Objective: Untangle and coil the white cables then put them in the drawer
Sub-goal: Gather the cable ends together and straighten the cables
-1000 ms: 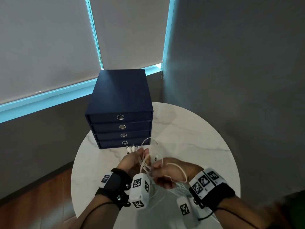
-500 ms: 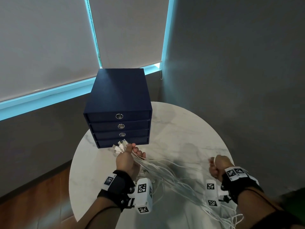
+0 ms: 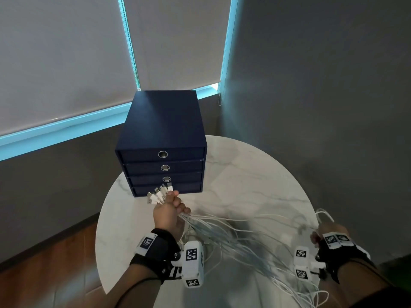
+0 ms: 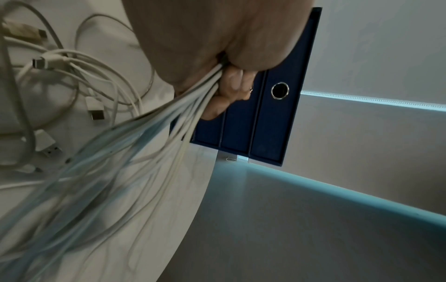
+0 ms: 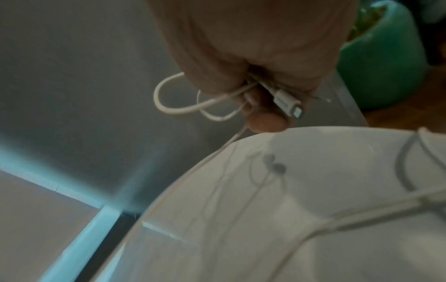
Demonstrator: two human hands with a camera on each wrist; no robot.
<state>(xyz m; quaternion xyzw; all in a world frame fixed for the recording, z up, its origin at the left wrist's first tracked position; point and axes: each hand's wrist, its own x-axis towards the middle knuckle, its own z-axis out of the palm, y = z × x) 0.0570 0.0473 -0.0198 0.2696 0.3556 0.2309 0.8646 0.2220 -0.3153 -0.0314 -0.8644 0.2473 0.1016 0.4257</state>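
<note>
Cables [image 3: 233, 236] stretch across table [image 3: 244, 174] before drawers [image 3: 163, 167].

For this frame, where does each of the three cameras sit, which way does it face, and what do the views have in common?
Head: above, facing down at the round white marble table, navy four-drawer box, both hands.
Left wrist: along the left hand gripping bundled white cables before the box.
Right wrist: along the right hand gripping a looped white cable past the table edge.
Shared: table, cables.

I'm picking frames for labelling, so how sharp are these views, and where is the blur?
Head view: navy four-drawer box is crisp, white cables streak.
Left wrist view: left hand is sharp, cables smear lower left.
Right wrist view: soft throughout, marble table hazy.
</note>
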